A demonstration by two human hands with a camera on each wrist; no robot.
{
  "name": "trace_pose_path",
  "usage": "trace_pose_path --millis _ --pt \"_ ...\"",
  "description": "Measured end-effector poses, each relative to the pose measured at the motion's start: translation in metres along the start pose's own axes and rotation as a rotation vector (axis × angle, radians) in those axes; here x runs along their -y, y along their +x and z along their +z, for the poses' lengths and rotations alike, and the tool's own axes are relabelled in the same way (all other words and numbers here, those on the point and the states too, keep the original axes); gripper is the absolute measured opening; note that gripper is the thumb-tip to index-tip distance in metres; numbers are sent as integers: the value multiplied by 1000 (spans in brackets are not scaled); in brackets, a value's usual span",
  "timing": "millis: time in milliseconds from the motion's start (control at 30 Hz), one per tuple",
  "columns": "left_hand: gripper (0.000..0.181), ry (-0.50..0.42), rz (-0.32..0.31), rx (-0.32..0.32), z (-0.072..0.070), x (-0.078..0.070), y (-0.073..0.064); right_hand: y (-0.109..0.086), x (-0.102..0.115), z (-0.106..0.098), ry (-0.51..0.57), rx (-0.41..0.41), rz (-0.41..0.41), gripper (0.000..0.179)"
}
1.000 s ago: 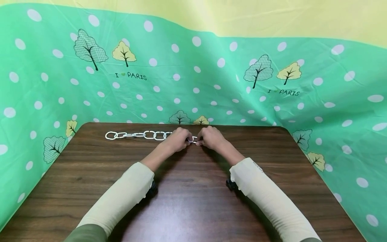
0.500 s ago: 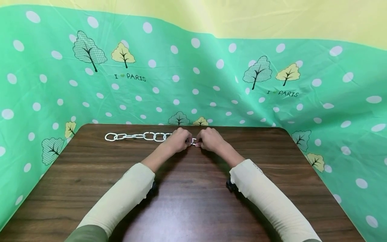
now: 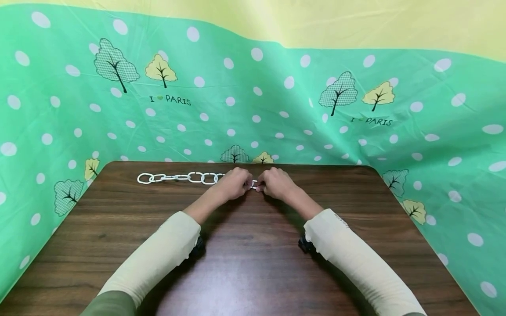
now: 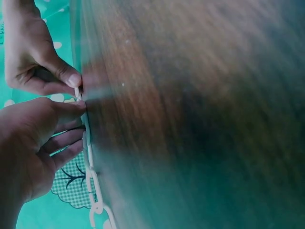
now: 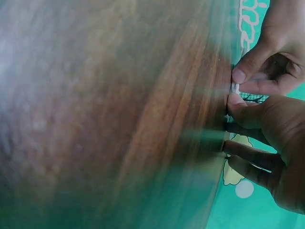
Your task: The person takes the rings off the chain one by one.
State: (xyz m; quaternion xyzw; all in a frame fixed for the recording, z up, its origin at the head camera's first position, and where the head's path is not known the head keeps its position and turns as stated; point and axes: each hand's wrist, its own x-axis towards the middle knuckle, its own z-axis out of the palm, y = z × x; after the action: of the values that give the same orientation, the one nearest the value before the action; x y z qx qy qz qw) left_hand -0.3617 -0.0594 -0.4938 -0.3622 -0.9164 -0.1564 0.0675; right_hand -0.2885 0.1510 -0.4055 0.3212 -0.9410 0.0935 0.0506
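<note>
A white chain (image 3: 195, 177) lay along the far edge of the tabletop (image 3: 247, 245), near 12 o'clock as the head camera saw it, and ran from the hands toward 9 o'clock. Its loops were threaded through one another, some flat and broad to the view, a few turned nearly on edge.

At the chain's 3 o'clock end, the left hand (image 3: 236, 182) and the right hand (image 3: 275, 182) met almost knuckle to knuckle, a small gap between them. A pale link (image 3: 254, 184) showed in that gap. The left hand's thumb and forefinger were clamped on the chain, its other fingers slightly apart. The right hand's thumb and forefinger pinched the link, with its remaining fingers spread in the right wrist view.

The forearms reached in from 8 o'clock and 4 o'clock, in a cream left sleeve (image 3: 154, 250) and a cream right sleeve (image 3: 356, 259). A dark device sat under each cuff. Dark green fabric (image 3: 112, 303) showed near 7 o'clock.

Past the far edge, toward 12 o'clock, hung a green cloth (image 3: 245, 87) with white dots, trees and "I PARIS" lettering, topped by a yellow band (image 3: 375, 22).
</note>
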Motion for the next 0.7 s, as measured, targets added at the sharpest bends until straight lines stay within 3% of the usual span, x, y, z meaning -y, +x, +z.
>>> trace_pose_path --millis 200,433,633,700 --pt "15 -39 14 13 -10 -12 -6 -6 -4 2 34 -25 -17 8" --pt "9 -104 5 -30 -37 -31 -19 -11 -7 1 90 -108 -36 8" --pt "7 -176 -8 -127 -10 -5 -12 -12 -4 -1 174 -174 -17 12" --pt "5 -199 -25 -144 -11 -6 -13 -12 -3 -3 212 -186 2 14"
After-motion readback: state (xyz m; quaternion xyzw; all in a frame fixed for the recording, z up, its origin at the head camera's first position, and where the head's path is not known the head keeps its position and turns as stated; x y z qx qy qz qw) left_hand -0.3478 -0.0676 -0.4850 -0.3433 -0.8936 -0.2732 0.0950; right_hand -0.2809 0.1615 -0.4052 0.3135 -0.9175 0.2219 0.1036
